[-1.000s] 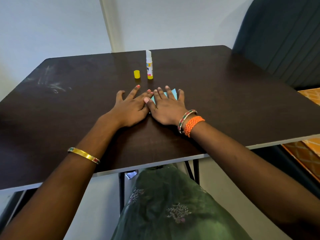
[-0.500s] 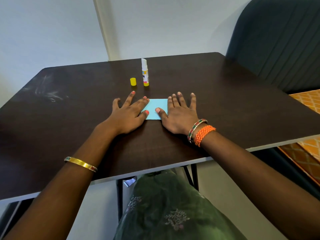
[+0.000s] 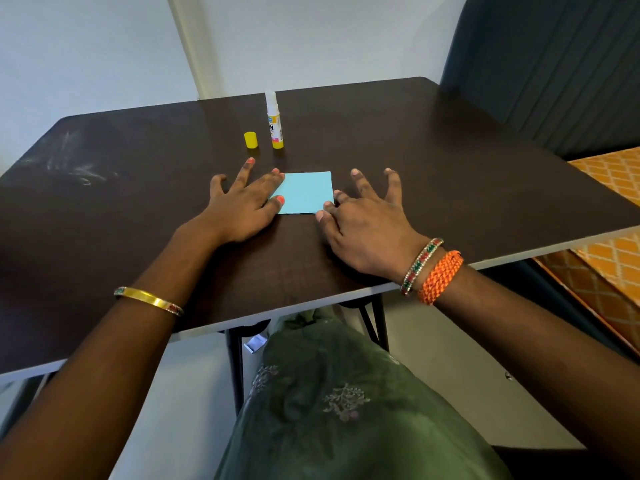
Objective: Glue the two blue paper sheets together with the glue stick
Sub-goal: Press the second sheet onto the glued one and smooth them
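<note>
Ten spread fingers lie flat on the dark brown wooden table point(image 3: 450, 161), gripping nothing: the left hand point(image 3: 242, 206) has its thumb and forefinger tips on the left edge of the light blue square paper point(image 3: 304, 192), and the right hand point(image 3: 367, 223) touches the paper's right edge with thumb and forefinger. Beyond the paper stands the uncapped white-and-yellow glue stick point(image 3: 274, 121), with its small yellow cap point(image 3: 251, 139) just left of it.

light blue square paper sheet point(image 3: 304, 192) | yellow-and-white plastic glue stick point(image 3: 274, 123) | yellow cylindrical cap point(image 3: 251, 139) | dark brown wood-grain table point(image 3: 450, 161) | orange braided wristband point(image 3: 440, 277) | gold metal bangle point(image 3: 149, 300)
</note>
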